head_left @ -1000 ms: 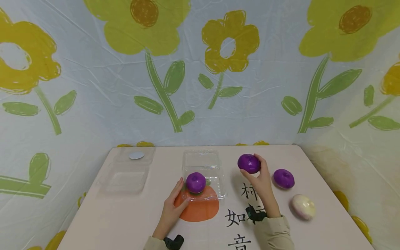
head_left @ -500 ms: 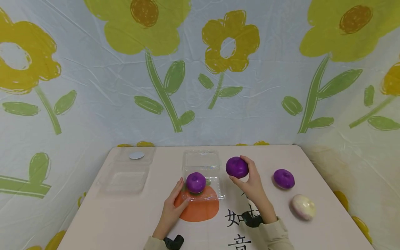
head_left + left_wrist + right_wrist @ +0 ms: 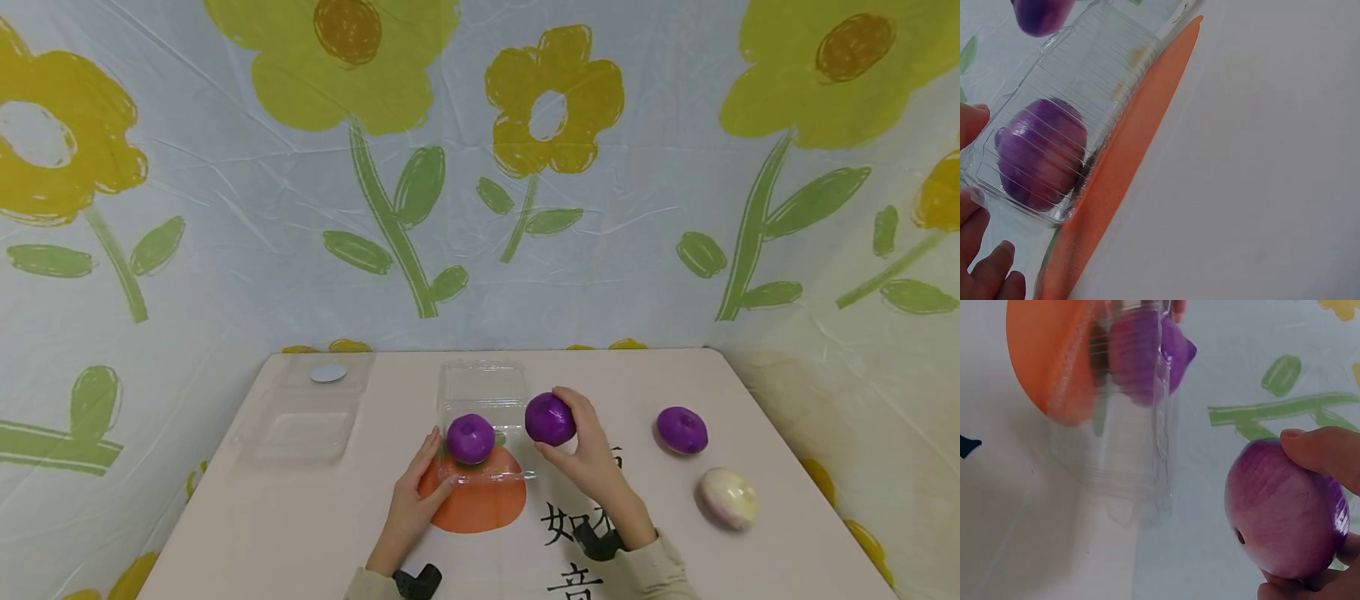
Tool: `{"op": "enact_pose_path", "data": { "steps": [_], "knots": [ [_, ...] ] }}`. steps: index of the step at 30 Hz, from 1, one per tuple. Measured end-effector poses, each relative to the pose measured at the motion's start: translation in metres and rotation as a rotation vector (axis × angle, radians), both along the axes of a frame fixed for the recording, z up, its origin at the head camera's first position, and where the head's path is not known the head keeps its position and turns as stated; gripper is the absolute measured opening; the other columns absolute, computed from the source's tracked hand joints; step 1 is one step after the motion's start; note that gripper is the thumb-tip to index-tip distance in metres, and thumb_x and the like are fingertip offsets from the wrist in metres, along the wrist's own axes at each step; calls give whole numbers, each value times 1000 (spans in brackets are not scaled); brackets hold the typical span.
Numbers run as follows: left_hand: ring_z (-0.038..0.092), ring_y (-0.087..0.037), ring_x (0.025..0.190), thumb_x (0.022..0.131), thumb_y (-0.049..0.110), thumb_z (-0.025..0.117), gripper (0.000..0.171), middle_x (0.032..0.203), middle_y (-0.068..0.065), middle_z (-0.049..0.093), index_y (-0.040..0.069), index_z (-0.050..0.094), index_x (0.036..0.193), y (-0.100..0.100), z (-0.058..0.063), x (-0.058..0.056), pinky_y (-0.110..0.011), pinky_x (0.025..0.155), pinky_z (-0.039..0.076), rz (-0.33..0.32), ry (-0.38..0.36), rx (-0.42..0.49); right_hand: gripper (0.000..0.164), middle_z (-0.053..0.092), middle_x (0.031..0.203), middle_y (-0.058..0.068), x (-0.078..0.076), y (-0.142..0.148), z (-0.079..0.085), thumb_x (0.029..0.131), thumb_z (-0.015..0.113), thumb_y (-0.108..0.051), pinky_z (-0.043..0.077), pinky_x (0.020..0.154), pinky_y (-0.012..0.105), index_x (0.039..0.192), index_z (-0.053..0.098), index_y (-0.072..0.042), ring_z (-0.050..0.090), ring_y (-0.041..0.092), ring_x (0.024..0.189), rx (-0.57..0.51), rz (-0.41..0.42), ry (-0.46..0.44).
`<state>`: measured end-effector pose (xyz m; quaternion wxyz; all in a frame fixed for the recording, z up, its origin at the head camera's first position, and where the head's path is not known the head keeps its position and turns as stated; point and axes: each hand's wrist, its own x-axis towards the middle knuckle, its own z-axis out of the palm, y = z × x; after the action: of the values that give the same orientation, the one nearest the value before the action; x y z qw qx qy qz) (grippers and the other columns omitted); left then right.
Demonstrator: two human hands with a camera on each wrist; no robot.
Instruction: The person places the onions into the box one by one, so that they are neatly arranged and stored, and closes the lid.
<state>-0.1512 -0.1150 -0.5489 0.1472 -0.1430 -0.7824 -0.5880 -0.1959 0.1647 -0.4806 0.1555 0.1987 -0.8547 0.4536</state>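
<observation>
My right hand (image 3: 588,454) grips a purple onion (image 3: 550,419) between thumb and fingers, above the right side of an open clear plastic clamshell box (image 3: 517,462). The right wrist view shows this glossy, round onion (image 3: 1282,512) with a small dark hole in its skin. Another purple onion (image 3: 470,439) sits in the box's near half, at the left; its pointed tip shows in the right wrist view. My left hand (image 3: 412,492) holds the box's near left corner, the thumb at the front edge and the fingers along the left side.
A purple onion (image 3: 682,431) and a pale, purple-tinged bulb (image 3: 729,497) lie at the table's right. Back left stands a second open clear box (image 3: 303,429) with a white oval label (image 3: 328,372). Flowered cloth walls (image 3: 600,292) rise behind the table.
My right hand has carried its onion leftward and slightly nearer, from over the printed characters to the box's right edge. My left hand and the onion in the box have stayed put.
</observation>
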Motion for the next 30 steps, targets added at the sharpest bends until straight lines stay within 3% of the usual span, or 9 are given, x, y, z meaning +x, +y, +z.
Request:
{"op": "enact_pose_path", "data": {
  "steps": [10, 21, 30],
  "knots": [
    [31, -41, 143, 87, 6, 75, 64, 152, -20, 41, -3, 47, 144, 0, 0, 0, -12, 111, 19, -2, -3, 4, 83, 44, 143, 17, 4, -13, -14, 73, 86, -2, 49, 97, 57, 144, 44, -9, 50, 38, 126, 3, 6, -72],
    [31, -45, 141, 87, 6, 75, 64, 152, -22, 41, -4, 47, 144, 0, -1, 0, -12, 111, 20, -1, 18, 1, 82, 46, 142, 16, 5, -27, -30, 76, 85, -6, 44, 104, 57, 144, 39, -8, 48, 36, 128, -42, 17, -197],
    [30, -43, 142, 87, 7, 75, 65, 152, -21, 40, -3, 47, 144, 0, -1, 0, -11, 111, 19, -1, 5, 1, 77, 45, 139, 15, 0, -36, -41, 77, 84, -13, 49, 97, 55, 142, 43, -5, 42, 33, 126, 25, 23, -175]
  ]
}}
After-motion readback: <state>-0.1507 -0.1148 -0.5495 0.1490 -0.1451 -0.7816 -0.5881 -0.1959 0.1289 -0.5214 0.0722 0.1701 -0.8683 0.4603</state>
